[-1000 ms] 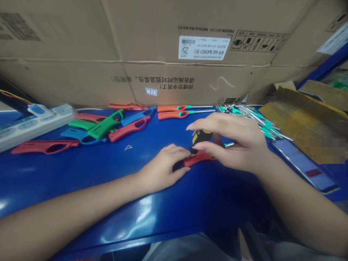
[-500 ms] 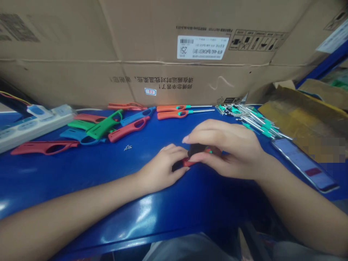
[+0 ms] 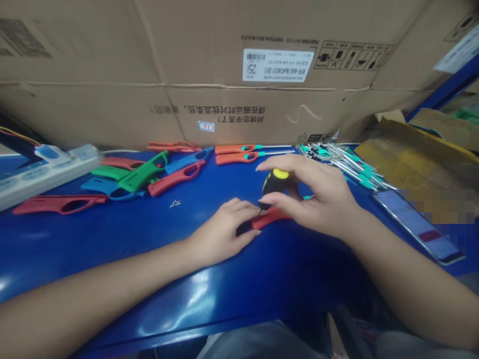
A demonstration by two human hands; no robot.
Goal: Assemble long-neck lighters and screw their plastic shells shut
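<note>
My right hand (image 3: 318,197) is closed around a short screwdriver (image 3: 275,185) with a black and yellow handle. Its thin shaft slants down to the end of a red lighter (image 3: 273,218) lying on the blue table. My left hand (image 3: 232,229) pinches that same end of the lighter between thumb and fingers. Part of the lighter is hidden behind my right hand; a bit of turquoise shows there. A few small screws (image 3: 175,203) lie on the table beyond my left forearm.
Several red, green and blue lighter shells (image 3: 144,172) lie at the back left, near a white power strip (image 3: 48,169). Two orange lighters (image 3: 237,158) are by the cardboard (image 3: 209,55). Metal lighter rods (image 3: 348,164), a phone (image 3: 419,227) and a yellowish box (image 3: 404,154) are on the right.
My right hand has shifted slightly and tilted up, so the screwdriver's yellow end and shaft now show, and more of the red lighter. My left hand has stayed in place.
</note>
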